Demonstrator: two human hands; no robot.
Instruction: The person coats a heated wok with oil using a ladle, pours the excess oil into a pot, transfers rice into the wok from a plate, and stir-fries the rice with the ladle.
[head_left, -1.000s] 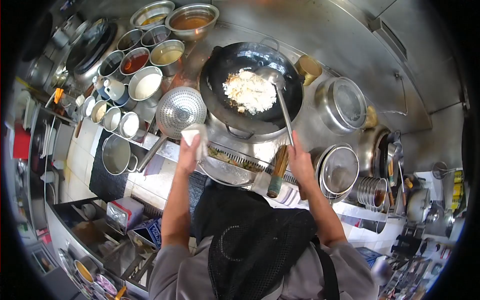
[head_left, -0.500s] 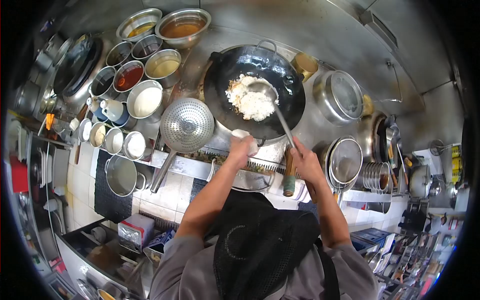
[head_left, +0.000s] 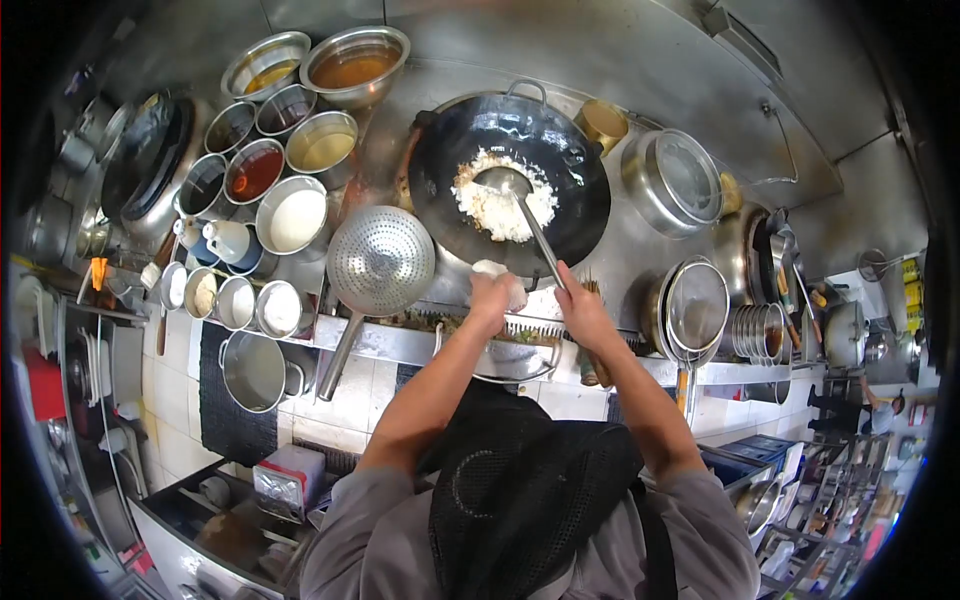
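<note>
A large black wok (head_left: 580, 215) holds white rice (head_left: 500, 215) with some browned bits. My right hand (head_left: 585, 315) is closed around the handle of a metal ladle (head_left: 534, 228), whose bowl lies on the rice. My left hand (head_left: 490, 300) is closed on a white cloth (head_left: 490, 268) at the near rim of the wok. The wok's near handle is hidden by that hand and cloth. Beside my right forearm is a bamboo brush (head_left: 590, 370), partly covered.
A perforated strainer (head_left: 380, 262) lies left of the wok, near pots of sauces (head_left: 255, 172) and a white-filled pot (head_left: 297, 215). Lidded pot (head_left: 685, 180) and sieves (head_left: 697, 312) stand right. Another person (head_left: 880, 410) is at far right.
My left hand with the cloth has moved right to the wok's near rim. The ladle bowl has shifted left over the rice, which looks more spread, and my right hand has moved slightly left.
</note>
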